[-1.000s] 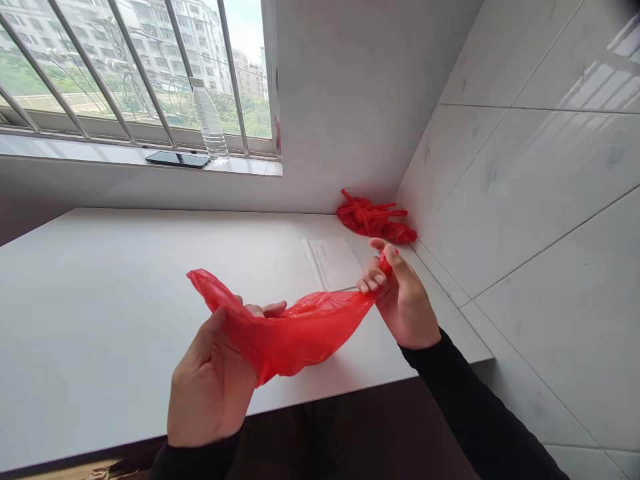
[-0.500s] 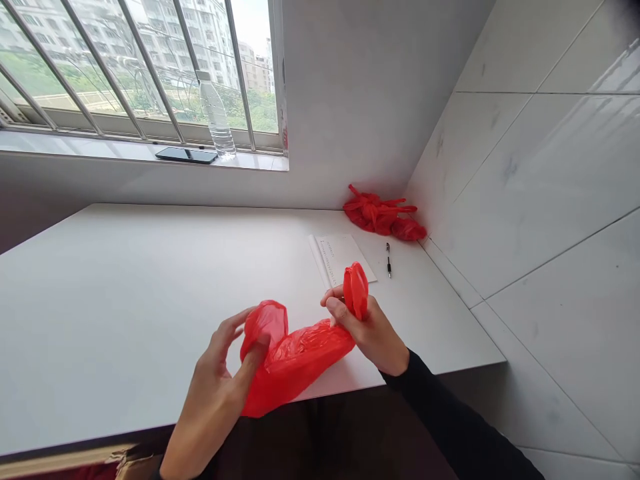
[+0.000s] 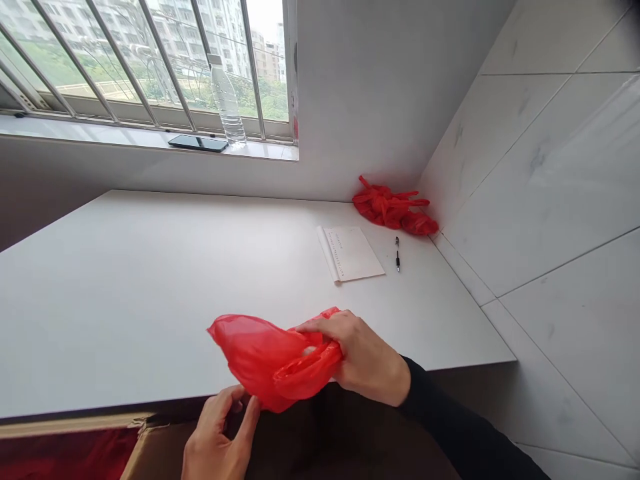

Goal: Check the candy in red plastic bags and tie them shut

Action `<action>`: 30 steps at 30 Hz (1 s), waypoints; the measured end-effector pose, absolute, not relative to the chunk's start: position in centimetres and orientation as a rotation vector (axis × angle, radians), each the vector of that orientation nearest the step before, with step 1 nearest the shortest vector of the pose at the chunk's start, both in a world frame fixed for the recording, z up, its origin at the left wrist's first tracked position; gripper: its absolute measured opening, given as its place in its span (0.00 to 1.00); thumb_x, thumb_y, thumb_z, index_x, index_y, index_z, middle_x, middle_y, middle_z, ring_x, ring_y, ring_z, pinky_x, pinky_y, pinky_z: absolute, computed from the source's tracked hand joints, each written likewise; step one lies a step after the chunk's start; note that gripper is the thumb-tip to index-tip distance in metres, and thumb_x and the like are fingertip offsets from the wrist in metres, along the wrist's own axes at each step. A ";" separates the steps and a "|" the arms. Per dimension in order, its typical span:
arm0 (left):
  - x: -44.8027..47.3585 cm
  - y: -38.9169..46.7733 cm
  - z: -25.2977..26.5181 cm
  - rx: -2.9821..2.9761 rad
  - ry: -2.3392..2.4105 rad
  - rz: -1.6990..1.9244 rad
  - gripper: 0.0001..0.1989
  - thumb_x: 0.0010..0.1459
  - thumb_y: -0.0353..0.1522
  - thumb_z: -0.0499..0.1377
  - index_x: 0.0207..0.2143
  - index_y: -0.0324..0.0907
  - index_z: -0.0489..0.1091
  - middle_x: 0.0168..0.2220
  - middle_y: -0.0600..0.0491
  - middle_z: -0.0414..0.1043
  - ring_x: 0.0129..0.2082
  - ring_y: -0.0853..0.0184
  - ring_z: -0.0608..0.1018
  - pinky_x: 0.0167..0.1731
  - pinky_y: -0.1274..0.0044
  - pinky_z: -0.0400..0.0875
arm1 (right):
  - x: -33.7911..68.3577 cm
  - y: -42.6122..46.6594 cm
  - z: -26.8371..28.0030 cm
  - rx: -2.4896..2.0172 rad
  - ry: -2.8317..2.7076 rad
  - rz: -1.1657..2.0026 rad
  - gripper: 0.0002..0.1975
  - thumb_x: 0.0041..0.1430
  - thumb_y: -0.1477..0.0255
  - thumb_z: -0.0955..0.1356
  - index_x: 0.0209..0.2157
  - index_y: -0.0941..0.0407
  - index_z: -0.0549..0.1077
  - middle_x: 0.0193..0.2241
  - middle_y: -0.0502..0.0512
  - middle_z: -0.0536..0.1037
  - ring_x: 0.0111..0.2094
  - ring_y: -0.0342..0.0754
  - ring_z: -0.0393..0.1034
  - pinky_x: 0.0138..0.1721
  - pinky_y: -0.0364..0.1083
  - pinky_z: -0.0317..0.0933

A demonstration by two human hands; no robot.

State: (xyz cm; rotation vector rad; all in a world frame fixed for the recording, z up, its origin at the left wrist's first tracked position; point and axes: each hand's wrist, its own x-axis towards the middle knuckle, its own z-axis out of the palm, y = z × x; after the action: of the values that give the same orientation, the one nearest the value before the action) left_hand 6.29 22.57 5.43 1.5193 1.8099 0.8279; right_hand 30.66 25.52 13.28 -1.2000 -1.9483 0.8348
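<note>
A thin red plastic bag (image 3: 260, 350) hangs bunched above the front edge of the table. My right hand (image 3: 367, 357) is closed around its right end, thumb and fingers pressing the gathered film, with a loop of it bulging below. Below the bag's lower left edge, my left hand (image 3: 220, 430) has its thumb and fingertips close together at the film, seemingly pinching it. The bag's left end puffs out to a point, not held by either hand.
On the white table (image 3: 165, 280) lie a notebook (image 3: 355, 253) and a black pen (image 3: 397, 255). More knotted red bags (image 3: 395, 208) sit in the back corner. The windowsill holds a phone (image 3: 198, 143) and a bottle (image 3: 227, 103). A cardboard box (image 3: 150, 447) stands below the table's front edge.
My left hand has dropped from the bag's upper left part to its lower edge. My right hand has turned palm down and moved lower, and the bag's left end has swung up and spread.
</note>
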 end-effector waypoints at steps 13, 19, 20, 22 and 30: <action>10.2 25.5 15.4 1.339 1.710 1.364 0.18 0.53 0.51 0.65 0.37 0.49 0.73 0.37 0.56 0.76 0.40 0.62 0.77 0.42 0.74 0.71 | 34.9 25.1 13.8 -1.433 -1.301 0.827 0.16 0.67 0.59 0.66 0.28 0.52 0.64 0.24 0.47 0.62 0.24 0.44 0.55 0.25 0.46 0.51; 8.9 28.1 10.9 1.332 1.655 1.124 0.24 0.53 0.53 0.63 0.45 0.47 0.70 0.44 0.50 0.76 0.42 0.57 0.77 0.45 0.66 0.70 | 34.7 24.7 14.5 -1.366 -1.339 0.734 0.07 0.67 0.63 0.66 0.36 0.51 0.71 0.32 0.50 0.74 0.32 0.48 0.67 0.33 0.47 0.61; 9.5 28.1 10.6 1.360 1.615 1.111 0.26 0.54 0.52 0.63 0.50 0.48 0.69 0.51 0.49 0.74 0.48 0.54 0.76 0.49 0.65 0.69 | 34.4 24.7 14.4 -1.356 -1.385 0.754 0.05 0.66 0.66 0.66 0.36 0.51 0.71 0.32 0.50 0.74 0.31 0.47 0.66 0.33 0.47 0.60; 11.1 27.6 10.8 1.415 1.524 1.101 0.32 0.57 0.49 0.63 0.61 0.53 0.62 0.64 0.49 0.63 0.63 0.52 0.66 0.61 0.61 0.61 | 34.0 24.8 14.1 -1.339 -1.481 0.802 0.02 0.65 0.70 0.67 0.36 0.51 0.71 0.29 0.47 0.73 0.28 0.45 0.64 0.31 0.46 0.59; 14.2 28.3 14.8 1.441 1.169 0.947 0.26 0.56 0.50 0.63 0.52 0.48 0.71 0.45 0.48 0.75 0.44 0.55 0.76 0.42 0.68 0.72 | 34.1 24.2 15.2 -1.305 -1.555 0.978 0.18 0.61 0.66 0.70 0.53 0.49 0.69 0.34 0.49 0.76 0.30 0.47 0.68 0.33 0.47 0.65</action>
State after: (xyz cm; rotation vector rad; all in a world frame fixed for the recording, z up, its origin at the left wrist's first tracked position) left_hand 14.20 28.27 14.81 1.4408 1.1687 0.9469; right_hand 34.11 24.20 15.21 -1.3052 -1.5546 0.9776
